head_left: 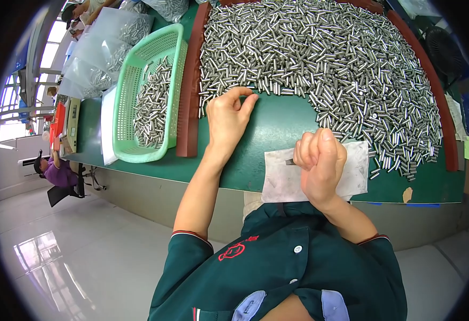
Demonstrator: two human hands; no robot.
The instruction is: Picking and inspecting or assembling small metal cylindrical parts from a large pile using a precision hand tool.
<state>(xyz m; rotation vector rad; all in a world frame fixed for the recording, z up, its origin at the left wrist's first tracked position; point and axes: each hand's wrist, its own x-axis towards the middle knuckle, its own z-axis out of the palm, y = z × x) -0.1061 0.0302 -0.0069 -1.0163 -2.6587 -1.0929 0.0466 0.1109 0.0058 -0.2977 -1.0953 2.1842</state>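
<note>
A big heap of small shiny metal pins (325,59) covers the far part of the green table (277,125). My left hand (228,117) rests on the table at the heap's near edge, fingers curled, thumb and forefinger pinching at the nearest pins. My right hand (320,160) is a closed fist over a white sheet of paper (352,176) at the table's front edge, and a small dark metal piece (289,161) sticks out of the fist to the left.
A green plastic basket (125,123) holding several pins stands to the left, beyond a red-brown raised border (190,96). Clear bags of pins (106,48) lie at the far left. Another person (58,171) sits further along the table on the left. Grey glossy floor lies below.
</note>
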